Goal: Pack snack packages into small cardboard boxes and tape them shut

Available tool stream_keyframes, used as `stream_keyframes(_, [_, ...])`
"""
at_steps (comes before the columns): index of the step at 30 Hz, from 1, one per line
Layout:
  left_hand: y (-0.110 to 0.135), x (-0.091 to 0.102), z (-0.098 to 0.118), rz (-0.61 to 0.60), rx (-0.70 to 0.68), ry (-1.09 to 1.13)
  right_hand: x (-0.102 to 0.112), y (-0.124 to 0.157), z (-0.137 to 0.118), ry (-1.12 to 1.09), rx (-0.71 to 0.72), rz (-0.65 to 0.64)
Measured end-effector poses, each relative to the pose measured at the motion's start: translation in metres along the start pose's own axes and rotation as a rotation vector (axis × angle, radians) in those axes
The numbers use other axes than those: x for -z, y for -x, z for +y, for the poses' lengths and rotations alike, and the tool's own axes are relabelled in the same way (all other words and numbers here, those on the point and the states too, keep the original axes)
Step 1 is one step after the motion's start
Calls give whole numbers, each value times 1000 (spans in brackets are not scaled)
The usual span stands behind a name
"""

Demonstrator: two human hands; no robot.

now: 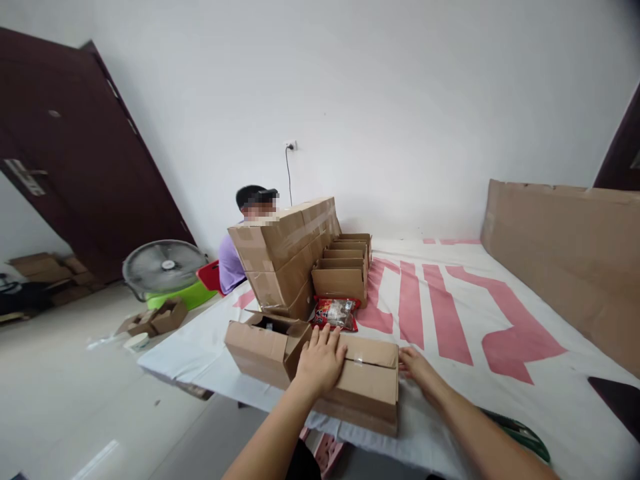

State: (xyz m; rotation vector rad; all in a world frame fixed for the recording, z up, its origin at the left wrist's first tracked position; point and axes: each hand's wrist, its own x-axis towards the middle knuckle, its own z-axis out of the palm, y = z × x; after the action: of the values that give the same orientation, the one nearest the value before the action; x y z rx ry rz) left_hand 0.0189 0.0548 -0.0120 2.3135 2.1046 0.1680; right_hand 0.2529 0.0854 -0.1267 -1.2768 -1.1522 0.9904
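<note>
Landmark for all positions: the closed cardboard box [367,390] lying at the near edge of the table cover [450,320].

We note the left hand [320,361] resting palm down on the top of the closed box, toward its left end. The fingers [327,333] are stretched out flat and slightly apart, gripping nothing, and their tips reach the far edge of the lid. A short strip of clear tape [358,360] sits on the lid just right of this hand.

We note the right hand [417,368] at the right end of the closed box, touching its upper corner. Its fingers lie extended and loose, closed around nothing.

Touching the closed box on its left is an open box [255,347] with its flaps up; something dark shows inside, which we cannot identify. Just behind the closed box lies a red snack packet [336,313]. Farther behind stands a row of small open boxes [343,267], and behind and to the left a stack of large taped cartons [285,253].

Beyond that stack a person in a purple shirt [230,263] sits mostly hidden. Well to the left of the closed box, on the floor, we see a fan [163,267], a green basin [177,298] and some small loose boxes [155,320]. Well to the right, a large cardboard sheet [565,253] lies along the table's edge.
</note>
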Motion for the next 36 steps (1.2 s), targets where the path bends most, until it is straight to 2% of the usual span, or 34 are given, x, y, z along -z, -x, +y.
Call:
stream_keyframes(2, [1,-4,7,5,15,32,37,-1,0,120,-9,-49])
stream_keyframes(6, [3,-11,23,10,14,130,117,10,4,364,-46,-32])
stream_keyframes(8, [4,-9,28,20,19,189,149,21,10,532,-39,-46])
stream_keyframes(11, [2,-3,24,11,-12,296,175,38,20,834,30,-159])
stream_keyframes(14, [-4,2,5,-39,-97,433,178,53,24,966,124,-262])
stream_keyframes(17, [-9,-1,-16,-78,-149,577,171,63,23,1028,247,-344])
stream_keyframes(20, [-9,-11,-28,-80,-151,693,169,62,24,1065,316,-387])
stream_keyframes(22, [-7,-18,-32,-87,-158,786,169,54,20,1058,341,-347])
stream_keyframes(25, [-5,-23,-34,-114,-194,999,156,31,-9,1064,442,-164])
stream_keyframes(27, [-4,-23,-35,-117,-207,1092,133,18,-43,1104,597,-40])
stream_keyframes(28, [-4,-23,-36,-111,-207,1103,116,13,-63,1125,703,-30])
stream_keyframes(30, [-3,-23,-36,-93,-200,1116,77,8,-102,1165,956,-64])
stream_keyframes(32, [-3,-23,-35,-77,-197,1131,35,9,-132,1220,1119,-116])
stream_keyframes(34, [-3,-24,-34,-63,-198,1141,-6,13,-148,1263,1246,-189])
stream_keyframes(36, [-4,-25,-33,-52,-202,1149,-40,17,-154,1309,1341,-254])
